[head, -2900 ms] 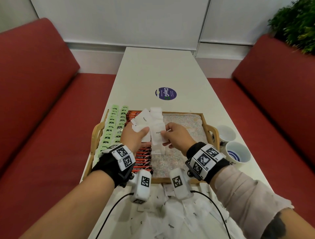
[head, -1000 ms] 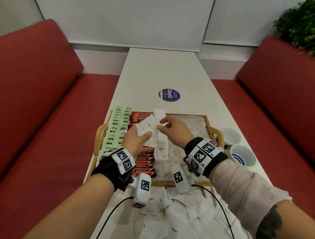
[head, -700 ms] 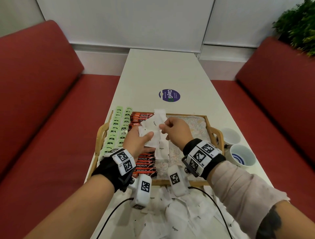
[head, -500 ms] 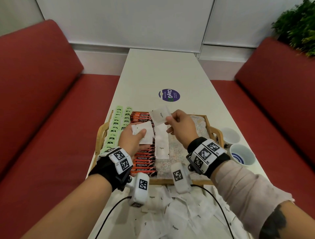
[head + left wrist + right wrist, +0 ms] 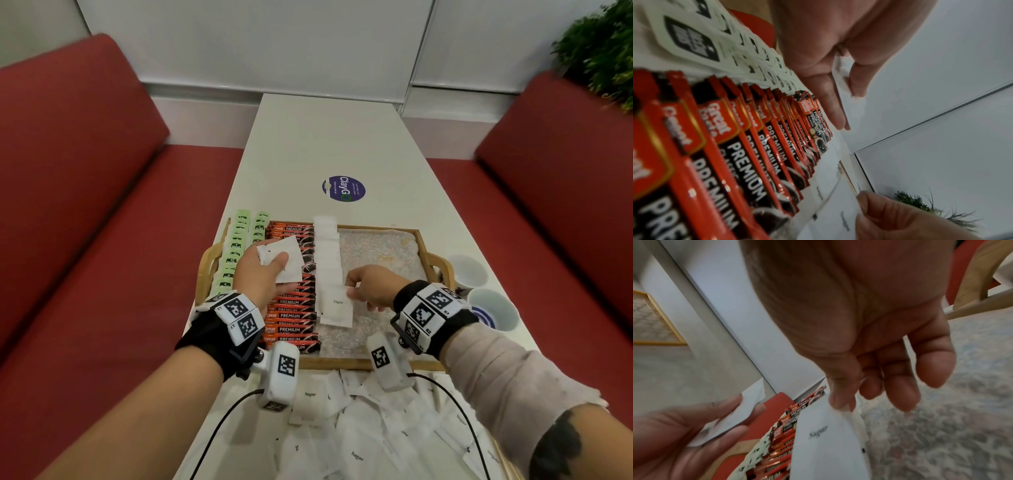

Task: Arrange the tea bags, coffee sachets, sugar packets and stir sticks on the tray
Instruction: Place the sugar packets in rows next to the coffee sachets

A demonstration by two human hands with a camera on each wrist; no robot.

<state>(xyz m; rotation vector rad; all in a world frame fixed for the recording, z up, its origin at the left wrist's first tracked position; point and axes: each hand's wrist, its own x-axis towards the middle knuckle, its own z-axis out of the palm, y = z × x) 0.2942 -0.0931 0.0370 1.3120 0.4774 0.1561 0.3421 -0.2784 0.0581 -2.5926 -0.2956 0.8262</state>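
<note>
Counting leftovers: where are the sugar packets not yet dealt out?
Head view: a small stack in the left hand, over the coffee sachets.

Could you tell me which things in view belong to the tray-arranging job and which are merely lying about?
Part of the job:
- wooden tray
- green tea bags
- red coffee sachets
- sugar packet row
- sugar packets held in the left hand
- packet pinched by the right hand
- loose sugar pile

Lying about:
- two cups
- round sticker
- plant

"Sugar" on sugar packet [image 5: 337, 306], "PREMIUM" on coffee sachets [image 5: 291, 315], "ClayGo" on table sticker [image 5: 343, 188]
</note>
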